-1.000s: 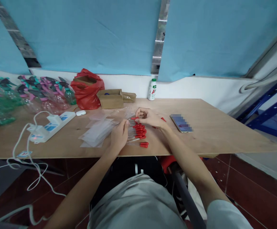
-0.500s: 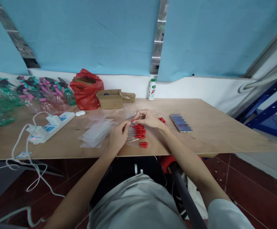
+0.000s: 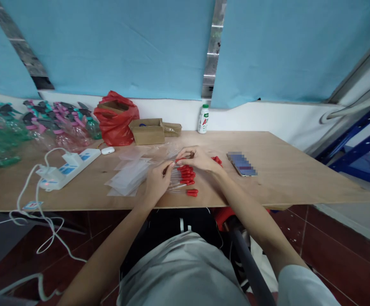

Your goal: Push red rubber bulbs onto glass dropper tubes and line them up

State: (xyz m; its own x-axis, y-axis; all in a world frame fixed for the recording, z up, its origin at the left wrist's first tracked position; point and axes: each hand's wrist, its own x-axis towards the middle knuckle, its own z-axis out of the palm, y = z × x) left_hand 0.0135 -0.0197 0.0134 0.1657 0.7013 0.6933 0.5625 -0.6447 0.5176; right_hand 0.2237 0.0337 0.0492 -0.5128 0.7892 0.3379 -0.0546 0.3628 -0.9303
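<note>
Plywood table [image 3: 293, 178] runs along a wall hung w/ blue sheeting [image 3: 124, 46]; dark red tile floor [image 3: 325, 246] below, blue metal rack [image 3: 360, 148] off to the rt. At the back edge of the table: red plastic bag [image 3: 116, 121], an open cardboard box [image 3: 146, 131] just beside it, and a small white bottle [image 3: 203, 119] upright w/ a green cap. Far left is a heap of spray bottles [image 3: 44, 123] w/ pink and teal triggers. A white power strip [image 3: 66, 166] lies in front of them, cable trailing over the edge, w/ a small white case [image 3: 107, 150] near it. Phone [image 3: 242, 164] lies flat, rt of centre.

In the middle is a stack of clear bags [image 3: 129, 176], and just rt of it a row of droppers [image 3: 186, 176], red bulbs all on the same side, lying on the wood.

Person sits at the near edge, both arms out. Right hand [image 3: 197, 158] is curled, thumb and fingertips pinching the red-bulb end of one dropper [image 3: 179, 160], held just above the far end of the row. Left hand [image 3: 156, 182] hangs over the near part of the row, fingers drawn together, nipping the same dropper's glass end. Neither palm is spread.
</note>
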